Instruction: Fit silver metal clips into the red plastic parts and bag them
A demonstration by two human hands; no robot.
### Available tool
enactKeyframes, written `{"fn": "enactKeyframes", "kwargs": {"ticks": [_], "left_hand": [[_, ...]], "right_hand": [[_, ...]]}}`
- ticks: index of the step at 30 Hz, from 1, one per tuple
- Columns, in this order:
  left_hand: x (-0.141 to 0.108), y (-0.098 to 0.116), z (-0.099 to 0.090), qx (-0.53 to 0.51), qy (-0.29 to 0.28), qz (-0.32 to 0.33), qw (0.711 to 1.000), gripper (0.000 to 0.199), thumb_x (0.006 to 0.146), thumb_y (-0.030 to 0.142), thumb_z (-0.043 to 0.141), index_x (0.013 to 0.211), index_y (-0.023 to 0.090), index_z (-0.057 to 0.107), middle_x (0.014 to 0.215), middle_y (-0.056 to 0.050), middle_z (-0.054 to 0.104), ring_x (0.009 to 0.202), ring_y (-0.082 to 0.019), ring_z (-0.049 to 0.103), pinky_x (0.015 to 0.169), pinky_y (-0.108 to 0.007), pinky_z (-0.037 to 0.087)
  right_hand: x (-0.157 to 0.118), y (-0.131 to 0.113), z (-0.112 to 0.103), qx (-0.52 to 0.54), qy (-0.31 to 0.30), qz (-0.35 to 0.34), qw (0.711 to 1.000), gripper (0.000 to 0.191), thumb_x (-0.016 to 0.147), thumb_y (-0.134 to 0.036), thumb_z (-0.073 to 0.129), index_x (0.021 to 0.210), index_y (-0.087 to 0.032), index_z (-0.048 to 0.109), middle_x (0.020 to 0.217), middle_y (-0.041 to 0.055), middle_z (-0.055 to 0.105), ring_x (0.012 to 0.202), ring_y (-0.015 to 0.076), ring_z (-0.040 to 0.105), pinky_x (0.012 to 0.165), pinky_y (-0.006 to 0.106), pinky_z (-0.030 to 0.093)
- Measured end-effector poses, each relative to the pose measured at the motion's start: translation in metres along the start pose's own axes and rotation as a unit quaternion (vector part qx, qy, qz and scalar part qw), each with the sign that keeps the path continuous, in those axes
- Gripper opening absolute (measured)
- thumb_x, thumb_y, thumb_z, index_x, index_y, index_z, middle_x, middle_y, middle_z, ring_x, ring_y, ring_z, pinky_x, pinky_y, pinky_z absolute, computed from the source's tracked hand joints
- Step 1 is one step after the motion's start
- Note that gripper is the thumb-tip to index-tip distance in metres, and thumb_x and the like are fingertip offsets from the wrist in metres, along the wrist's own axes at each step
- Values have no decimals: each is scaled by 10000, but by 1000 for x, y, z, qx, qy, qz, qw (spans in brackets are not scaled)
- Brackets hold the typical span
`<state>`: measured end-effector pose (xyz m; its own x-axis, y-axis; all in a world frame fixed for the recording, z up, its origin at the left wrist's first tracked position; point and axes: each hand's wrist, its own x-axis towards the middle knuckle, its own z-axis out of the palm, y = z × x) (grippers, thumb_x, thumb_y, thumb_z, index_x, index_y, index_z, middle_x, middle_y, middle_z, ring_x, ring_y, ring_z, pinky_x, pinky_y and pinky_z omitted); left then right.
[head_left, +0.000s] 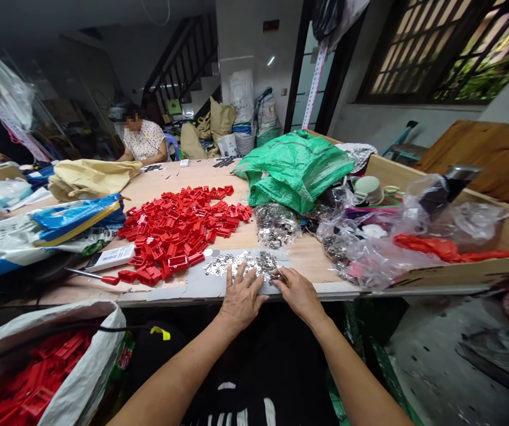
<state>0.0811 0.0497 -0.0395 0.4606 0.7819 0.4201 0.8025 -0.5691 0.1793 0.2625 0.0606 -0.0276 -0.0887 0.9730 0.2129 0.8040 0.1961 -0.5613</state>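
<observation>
My left hand (pixel 243 296) lies with its fingers spread on a scatter of small flat silvery metal pieces (pixel 219 266). The pieces rest on a grey board (pixel 199 287) at the table's near edge. Beside it, my right hand (pixel 298 293) has thumb and fingers drawn together at the right end of the scatter. What is between those fingertips is too small to make out. Left of the hands spreads a large heap of red plastic parts (pixel 179 228). A clear bag of more metal pieces (pixel 276 225) sits just beyond my right hand.
A screwdriver (pixel 110 280) lies by a white box (pixel 110 258). Beyond the bag is a green woven sack (pixel 299 165); a wooden tray (pixel 450 272) with plastic bags and a flask stands right. An open sack (pixel 99 355) of red parts is lower left. Another person (pixel 148 142) sits across.
</observation>
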Motion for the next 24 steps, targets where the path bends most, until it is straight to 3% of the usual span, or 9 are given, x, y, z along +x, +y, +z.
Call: {"fn": "enactKeyframes", "kwargs": {"ticks": [8,14,17,19,24], "left_hand": [[0,13,11,2,13,42,999,447,868,349,540,1303,258,494,1335,-64,549,1369,-320,307,1107,-628,171],[-4,1,25,65,86,71,992,395,849,295,556,1243,260,562,1299,-38,593,1306,-308,410,1123,-566,131],[-5,-5,32,98,112,110,983,437,842,294,558,1277,261,539,1287,-34,605,1277,-292,447,1141,-531,78],[-6,-9,41,98,132,106,981,437,837,290,558,1273,264,546,1279,-30,612,1276,-283,451,1150,-517,66],[-12,-17,60,51,229,69,970,314,814,288,585,1118,277,661,1131,-48,693,1247,-292,489,1136,-524,167]], "right_hand": [[-6,-4,-2,2,10,7,1000,105,841,-185,556,910,-223,626,905,17,624,842,166,587,755,242,416],[-5,1,-22,51,38,3,998,121,837,-210,577,926,-226,657,871,-9,654,804,138,608,735,205,440],[0,7,-54,147,88,-3,985,137,858,-288,557,866,-195,658,825,3,658,768,154,605,695,217,445],[4,17,-87,179,149,2,973,249,884,-383,514,835,-183,655,780,10,656,738,164,600,652,224,442],[20,79,-194,92,369,84,921,423,857,-529,428,905,-192,680,821,32,676,741,184,595,651,248,448]]}}
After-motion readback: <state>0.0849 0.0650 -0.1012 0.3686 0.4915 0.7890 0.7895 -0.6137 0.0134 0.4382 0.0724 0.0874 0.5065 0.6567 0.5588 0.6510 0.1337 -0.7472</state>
